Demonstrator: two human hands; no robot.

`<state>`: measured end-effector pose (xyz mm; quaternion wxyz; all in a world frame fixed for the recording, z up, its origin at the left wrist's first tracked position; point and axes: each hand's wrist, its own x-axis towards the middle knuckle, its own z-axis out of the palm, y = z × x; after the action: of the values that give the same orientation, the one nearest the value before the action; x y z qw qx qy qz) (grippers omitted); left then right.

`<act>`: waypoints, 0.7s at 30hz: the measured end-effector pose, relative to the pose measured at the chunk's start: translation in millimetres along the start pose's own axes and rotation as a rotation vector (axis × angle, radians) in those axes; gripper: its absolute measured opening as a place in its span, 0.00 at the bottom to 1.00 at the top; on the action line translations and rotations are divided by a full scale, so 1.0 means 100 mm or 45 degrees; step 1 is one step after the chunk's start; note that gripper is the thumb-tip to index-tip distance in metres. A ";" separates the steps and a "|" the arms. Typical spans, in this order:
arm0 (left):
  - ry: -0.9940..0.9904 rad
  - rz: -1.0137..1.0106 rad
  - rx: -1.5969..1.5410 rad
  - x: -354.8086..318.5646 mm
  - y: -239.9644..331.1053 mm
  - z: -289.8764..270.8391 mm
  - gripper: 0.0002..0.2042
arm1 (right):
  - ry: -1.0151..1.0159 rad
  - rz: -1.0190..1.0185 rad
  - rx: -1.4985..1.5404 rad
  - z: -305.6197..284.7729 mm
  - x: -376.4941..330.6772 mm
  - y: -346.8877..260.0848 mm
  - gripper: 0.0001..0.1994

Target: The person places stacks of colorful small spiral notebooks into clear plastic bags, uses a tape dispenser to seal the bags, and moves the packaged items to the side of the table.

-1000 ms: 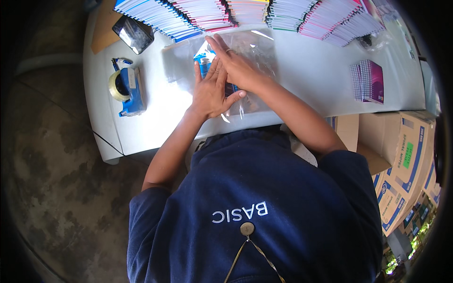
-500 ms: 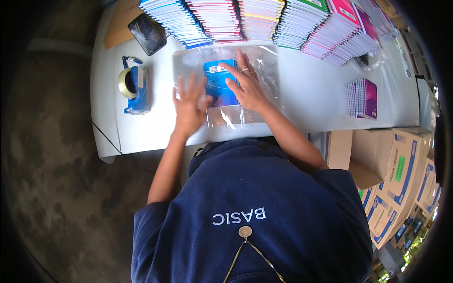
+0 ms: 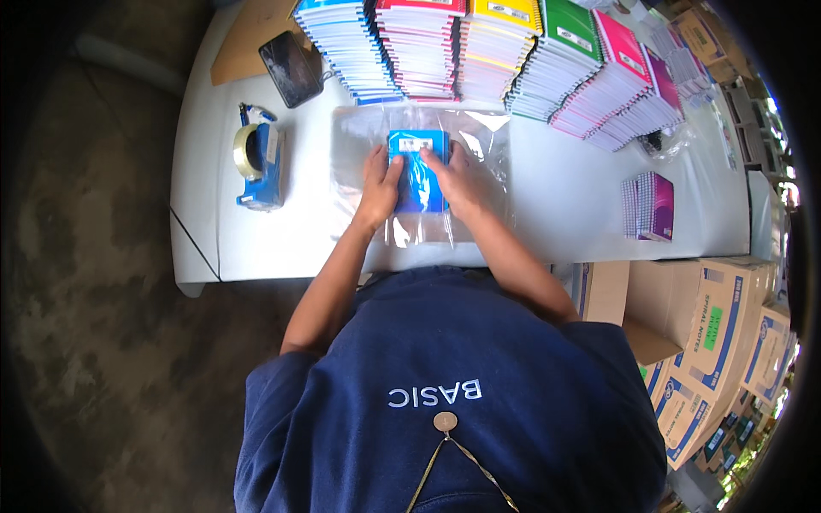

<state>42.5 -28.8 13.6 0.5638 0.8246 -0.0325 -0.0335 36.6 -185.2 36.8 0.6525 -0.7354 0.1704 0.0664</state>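
A small blue spiral notebook (image 3: pixel 419 190) lies in front of me with a pale label near its top. Under and around it spreads a clear plastic sheet (image 3: pixel 352 141), wrinkled and shiny; whether a layer also covers the notebook I cannot tell. My left hand (image 3: pixel 379 186) closes on the notebook's left edge, thumb along the side. On the opposite edge my right hand (image 3: pixel 462 181) grips it, thumb over the cover and the other fingers partly hidden beyond the edge.
Tall stacks of spiral notebooks (image 3: pixel 492 56) in several colours line the table's far side. To the left are a blue tape dispenser (image 3: pixel 263 175) and a black phone (image 3: pixel 291 68). Purple notebooks (image 3: pixel 657 205) stand at the right. Cardboard boxes (image 3: pixel 710 342) sit beside the table.
My left hand, spread and blurred before, has come in against the notebook's left side. My right hand has drawn back from across the cover to its right edge.
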 end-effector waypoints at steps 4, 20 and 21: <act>0.004 0.058 -0.646 -0.20 0.53 0.00 0.26 | -0.005 -0.624 0.571 0.00 -0.19 0.01 0.37; 0.301 0.693 0.872 -0.50 0.63 -0.12 0.16 | 0.127 -0.715 0.194 0.12 -0.33 -0.14 0.22; 0.236 0.694 0.935 -0.51 0.72 -0.10 0.17 | 0.250 -0.771 -0.092 0.10 -0.35 -0.16 0.23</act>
<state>-8.0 -40.6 85.1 0.2233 0.9305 -0.2070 0.2033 10.9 -168.2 61.8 0.5964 -0.7784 0.0036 -0.1961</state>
